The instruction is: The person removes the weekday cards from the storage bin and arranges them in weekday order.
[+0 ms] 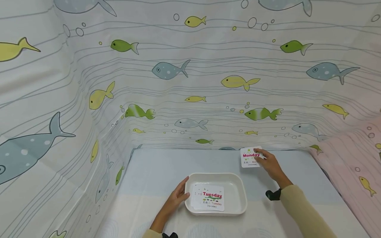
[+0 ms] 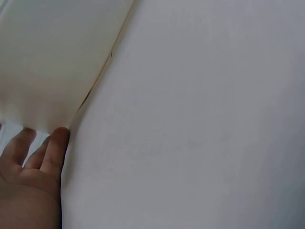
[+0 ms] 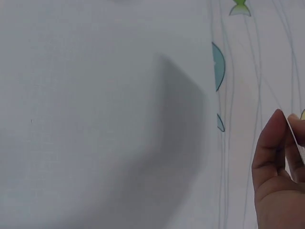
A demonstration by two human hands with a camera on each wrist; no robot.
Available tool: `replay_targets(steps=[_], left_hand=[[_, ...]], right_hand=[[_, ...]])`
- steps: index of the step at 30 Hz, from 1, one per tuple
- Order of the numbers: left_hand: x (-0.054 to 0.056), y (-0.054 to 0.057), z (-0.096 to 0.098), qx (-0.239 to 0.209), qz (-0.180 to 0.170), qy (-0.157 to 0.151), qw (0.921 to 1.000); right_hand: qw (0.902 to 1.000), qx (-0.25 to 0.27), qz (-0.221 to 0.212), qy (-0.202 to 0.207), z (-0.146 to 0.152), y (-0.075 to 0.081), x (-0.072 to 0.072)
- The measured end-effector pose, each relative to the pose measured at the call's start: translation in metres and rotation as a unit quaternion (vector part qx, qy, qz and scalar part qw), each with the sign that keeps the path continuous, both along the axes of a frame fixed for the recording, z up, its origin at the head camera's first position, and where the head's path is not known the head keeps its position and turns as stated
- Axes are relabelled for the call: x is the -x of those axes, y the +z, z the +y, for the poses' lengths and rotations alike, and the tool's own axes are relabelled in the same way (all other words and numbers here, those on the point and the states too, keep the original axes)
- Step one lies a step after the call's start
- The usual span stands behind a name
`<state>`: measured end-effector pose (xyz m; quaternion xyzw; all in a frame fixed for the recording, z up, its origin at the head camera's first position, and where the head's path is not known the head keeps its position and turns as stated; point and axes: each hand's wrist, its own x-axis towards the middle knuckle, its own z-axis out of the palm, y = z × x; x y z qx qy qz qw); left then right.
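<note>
Between the thumb and fingers of my right hand is a white card printed "Monday" in red, its face towards the head camera. In the right wrist view, that hand pinches the card, which appears only as a thin edge. My left hand holds the left rim of a white rectangular tray. The left wrist view shows the fingers of this hand against the tray's outer wall. In the tray's left part lies a "Tuesday" card, overlapping at least one other card whose print is mostly hidden.
A pale blue and white tabletop lies under the tray. Cloth walls printed with fish rise behind it and to the left. A pinkish cloth side stands at the right. Dark straps with devices sit at both wrists.
</note>
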<state>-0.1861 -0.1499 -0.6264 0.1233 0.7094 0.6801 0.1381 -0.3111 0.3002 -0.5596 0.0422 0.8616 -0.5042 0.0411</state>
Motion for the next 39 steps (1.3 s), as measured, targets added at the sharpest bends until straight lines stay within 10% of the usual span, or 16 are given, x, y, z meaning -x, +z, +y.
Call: replay_targets(steps=[39], left_hand=[[0.000,-0.002,0.000,-0.001,0.010,-0.008,0.9999]], right_hand=[[0.9976,0.010,-0.069,0.004,-0.031,-0.048,0.009]])
